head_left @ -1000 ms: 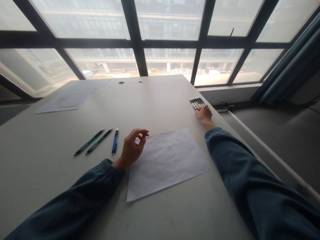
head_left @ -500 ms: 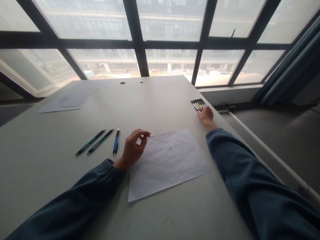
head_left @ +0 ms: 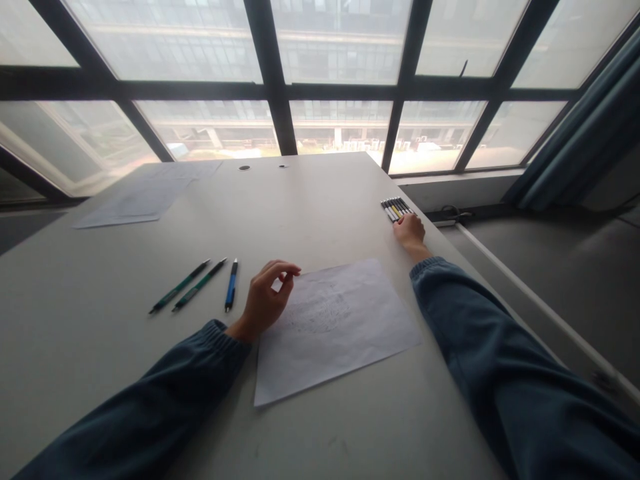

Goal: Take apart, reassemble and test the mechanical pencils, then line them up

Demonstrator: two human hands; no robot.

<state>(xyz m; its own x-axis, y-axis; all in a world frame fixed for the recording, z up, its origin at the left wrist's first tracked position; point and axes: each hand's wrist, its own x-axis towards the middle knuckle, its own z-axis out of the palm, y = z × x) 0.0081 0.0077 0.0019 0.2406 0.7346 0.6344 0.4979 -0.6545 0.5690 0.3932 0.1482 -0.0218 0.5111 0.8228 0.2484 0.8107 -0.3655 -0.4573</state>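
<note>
My left hand [head_left: 265, 292] rests over the left edge of a white sheet of paper [head_left: 350, 333]. Its fingers curl round until thumb and fingertips meet in a loose pinch, with nothing visible in it. Faint grey drawing marks show on the paper. Farther off, near the table's right edge, my right hand [head_left: 410, 231] is closed at the near end of a row of several pens [head_left: 393, 207] lying side by side, mostly black and white with a yellow part. The hand covers its own fingertips and the pens' near ends, so what it grips is hidden.
Left of my left hand lie a blue pen [head_left: 231, 285] and two green pens [head_left: 180, 287] [head_left: 201, 284]. More paper sheets [head_left: 135, 200] lie at the far left of the white table [head_left: 300, 207]. Windows stand behind; a blue curtain [head_left: 570, 147] hangs at right.
Both hands hold nearly the same places and poses. The whole view has shifted very slightly; nothing on the table has visibly moved.
</note>
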